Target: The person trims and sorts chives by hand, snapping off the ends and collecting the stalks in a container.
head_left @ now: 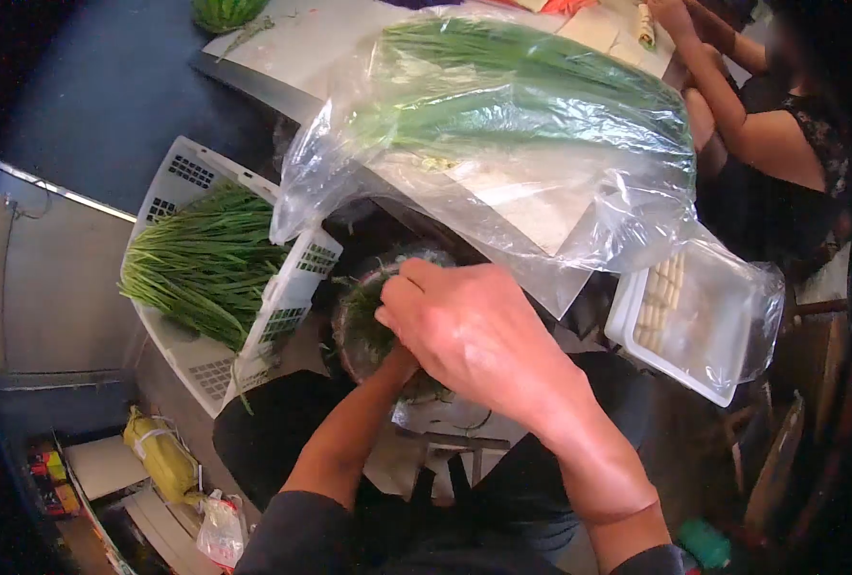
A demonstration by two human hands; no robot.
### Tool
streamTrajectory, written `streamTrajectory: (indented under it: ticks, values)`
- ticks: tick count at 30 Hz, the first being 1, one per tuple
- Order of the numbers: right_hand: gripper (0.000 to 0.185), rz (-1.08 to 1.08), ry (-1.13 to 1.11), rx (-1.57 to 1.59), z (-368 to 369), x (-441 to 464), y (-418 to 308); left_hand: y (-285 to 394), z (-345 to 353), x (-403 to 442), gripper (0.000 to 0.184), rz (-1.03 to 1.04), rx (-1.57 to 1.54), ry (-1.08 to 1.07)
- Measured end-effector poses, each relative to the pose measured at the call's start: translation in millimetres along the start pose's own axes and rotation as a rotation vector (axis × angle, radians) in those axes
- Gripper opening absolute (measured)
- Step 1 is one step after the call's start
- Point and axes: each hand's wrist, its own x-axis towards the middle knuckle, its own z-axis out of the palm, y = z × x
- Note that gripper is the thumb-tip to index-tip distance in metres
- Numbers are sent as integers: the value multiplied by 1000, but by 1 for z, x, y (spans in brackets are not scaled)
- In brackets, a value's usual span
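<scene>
My right hand (459,331) is in front of my lap with its fingers curled together in a pinch; whatever is between them is hidden. Below and behind it, my left hand (402,366) is mostly covered by the right one, so its fingers do not show. Both hands are over a plastic-lined container (361,331) holding green leafy bits. To the left, a white plastic basket (296,278) stands tilted, filled with long green chives (205,254). A clear plastic bag (627,206) with long green stalks (531,91) lies on the table ahead.
A white tub (708,369) with pale rolls, partly covered by plastic film, is at the right. Another person (780,144) sits at the far right, hands near the table (272,48). A watermelon (227,11) and a yellow sack (165,460) are at the left.
</scene>
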Motion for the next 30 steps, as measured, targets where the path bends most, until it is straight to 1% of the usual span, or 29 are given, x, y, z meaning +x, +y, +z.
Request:
streamTrajectory:
  ticks: [4, 6, 7, 9, 12, 17, 18, 20, 21, 23, 24, 26, 27, 28, 29, 30]
  values:
    - [19, 60, -96, -61, -1, -11, 9, -23, 24, 47, 75, 13, -71, -21]
    - [18, 75, -118, -82, 2, -16, 12, -33, 37, 53, 75, 27, -93, -16]
    - [18, 95, -138, -93, 4, -19, 13, -47, 43, 35, 74, 33, -102, -13]
    - [18, 73, -148, -91, 8, -23, 12, -65, 47, 28, 74, 37, -113, 1]
    - [17, 33, -137, -77, 6, -23, 7, -78, 34, 39, 73, 46, -104, 24]
    - [18, -27, -72, -90, 3, -25, 5, -98, 17, 33, 71, 90, -69, 63]
    - [18, -36, -59, -87, 4, -25, 5, -88, 4, 28, 71, 93, -54, 78]
    - [19, -60, -41, -89, 5, -25, 3, -43, -30, 6, 56, 62, 748, 107]
    - [19, -78, -30, -59, 4, -25, 2, 13, -67, -20, 56, 62, 757, 122]
    - [19, -104, -11, -40, -1, -22, 0, 130, -152, -72, 40, -227, 403, -134]
    - [17, -95, -3, -7, -4, -21, 0, 149, -172, -79, 40, -223, 406, -122]
    - [15, -95, 6, 7, -10, -20, 2, 163, -203, -90, 32, -36, 260, 113]
    - [13, -60, 68, 102, -13, -20, 4, 163, -211, -90, 28, 38, 7, 333]
    - [11, -26, 129, 196, -15, -21, 7, 163, -221, -89, 25, 185, -83, 575]
    - [11, 10, 153, 261, -14, -22, 13, 165, -228, -87, 24, 113, -286, 652]
    - [11, 3, 144, 246, -10, -24, 16, 174, -238, -89, 24, 35, -495, 720]
